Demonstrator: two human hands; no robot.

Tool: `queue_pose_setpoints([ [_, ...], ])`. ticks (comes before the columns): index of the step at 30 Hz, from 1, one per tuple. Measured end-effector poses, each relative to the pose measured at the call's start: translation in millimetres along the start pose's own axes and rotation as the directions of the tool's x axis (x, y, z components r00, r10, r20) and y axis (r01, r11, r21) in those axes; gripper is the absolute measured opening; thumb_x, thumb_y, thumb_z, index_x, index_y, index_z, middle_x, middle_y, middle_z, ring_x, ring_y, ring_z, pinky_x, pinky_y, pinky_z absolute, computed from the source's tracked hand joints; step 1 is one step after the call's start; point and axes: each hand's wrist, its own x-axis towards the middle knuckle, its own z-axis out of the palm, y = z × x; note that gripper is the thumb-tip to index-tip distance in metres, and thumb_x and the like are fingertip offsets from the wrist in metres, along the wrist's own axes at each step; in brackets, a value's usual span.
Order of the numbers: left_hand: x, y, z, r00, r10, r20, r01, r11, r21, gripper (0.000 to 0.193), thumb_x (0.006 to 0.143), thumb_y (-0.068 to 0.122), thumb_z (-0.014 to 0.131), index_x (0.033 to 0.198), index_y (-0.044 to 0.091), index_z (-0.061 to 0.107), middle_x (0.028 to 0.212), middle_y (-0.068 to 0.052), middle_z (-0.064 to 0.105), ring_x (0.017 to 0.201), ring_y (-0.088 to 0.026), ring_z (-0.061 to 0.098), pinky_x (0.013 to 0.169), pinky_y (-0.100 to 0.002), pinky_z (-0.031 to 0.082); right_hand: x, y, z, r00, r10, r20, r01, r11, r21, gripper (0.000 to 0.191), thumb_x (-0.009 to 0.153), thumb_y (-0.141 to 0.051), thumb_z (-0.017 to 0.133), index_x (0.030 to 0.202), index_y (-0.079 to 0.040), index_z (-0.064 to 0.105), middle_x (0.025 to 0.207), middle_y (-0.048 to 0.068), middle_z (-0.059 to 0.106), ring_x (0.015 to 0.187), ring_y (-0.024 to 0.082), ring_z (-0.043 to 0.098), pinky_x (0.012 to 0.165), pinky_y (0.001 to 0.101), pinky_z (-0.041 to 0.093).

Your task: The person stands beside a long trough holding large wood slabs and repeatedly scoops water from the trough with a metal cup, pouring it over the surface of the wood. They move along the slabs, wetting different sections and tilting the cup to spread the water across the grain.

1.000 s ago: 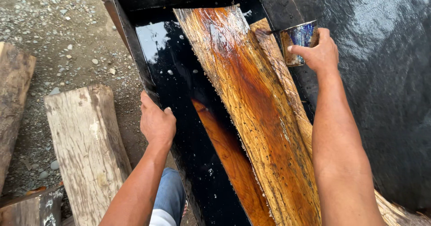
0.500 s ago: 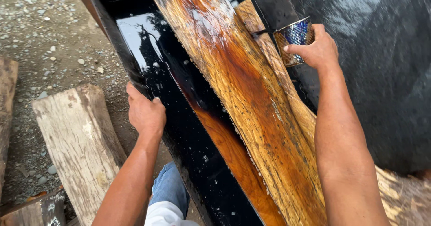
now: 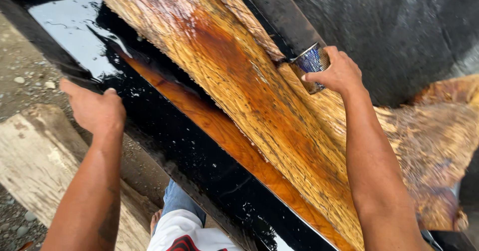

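Note:
My right hand (image 3: 339,72) grips a small metal can (image 3: 310,61) with a blue side, held tilted against a wet, orange-brown wooden slab (image 3: 249,96). The slab lies slanted in a black trough (image 3: 199,161) filled with dark shiny liquid. My left hand (image 3: 95,109) clasps the trough's near rim, fingers curled over the edge. A second, narrower plank (image 3: 219,134) lies partly sunk in the liquid beside the big slab.
A pale rough wooden plank (image 3: 35,166) lies on gravel ground (image 3: 15,81) at the left. Black sheeting (image 3: 414,26) covers the area at the upper right. My knee in jeans (image 3: 177,203) and a white shirt show below the trough.
The view has swung closer and lower over the trough. My right hand with the can has dropped lower against the slab. My left hand stays on the rim.

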Motion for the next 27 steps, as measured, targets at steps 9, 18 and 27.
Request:
queue_pose_setpoints([
  [9, -13.1, -5.4, -8.5, 0.998, 0.053, -0.019, -0.053, 0.998, 0.020, 0.079, 0.082, 0.012, 0.086, 0.140, -0.001, 0.034, 0.119, -0.028, 0.068, 0.108, -0.051, 0.065, 0.092, -0.054, 0.051, -86.4, 64.9, -21.4, 0.991, 0.126, -0.050, -0.134, 0.965, -0.225, 0.096, 0.055, -0.056, 0.089, 0.139, -0.020, 0.059, 0.126, 0.017, 0.062, 0.119, 0.039, 0.060, 0.095, 0.0530, 0.049],
  [18, -30.4, -2.6, -28.0, 0.990, 0.109, -0.085, -0.106, 0.994, 0.032, 0.091, 0.077, 0.014, 0.089, 0.143, -0.004, 0.029, 0.110, -0.029, 0.068, 0.098, -0.051, 0.067, 0.083, -0.053, 0.054, -226.2, 128.6, -44.8, 0.950, 0.243, -0.196, -0.241, 0.970, 0.036, 0.095, 0.060, -0.049, 0.085, 0.143, -0.012, 0.057, 0.128, 0.018, 0.063, 0.116, 0.038, 0.063, 0.095, 0.0508, 0.050],
  [27, -50.3, 1.2, -51.1, 0.986, 0.116, -0.120, -0.115, 0.993, 0.015, 0.091, 0.075, 0.007, 0.085, 0.145, -0.005, 0.029, 0.101, -0.026, 0.071, 0.087, -0.048, 0.069, 0.074, -0.053, 0.054, -508.0, 129.4, 5.4, 0.833, 0.479, -0.277, -0.172, 0.701, 0.692, 0.096, 0.063, -0.037, 0.090, 0.142, 0.000, 0.050, 0.127, 0.017, 0.066, 0.114, 0.025, 0.065, 0.096, 0.0383, 0.054],
])
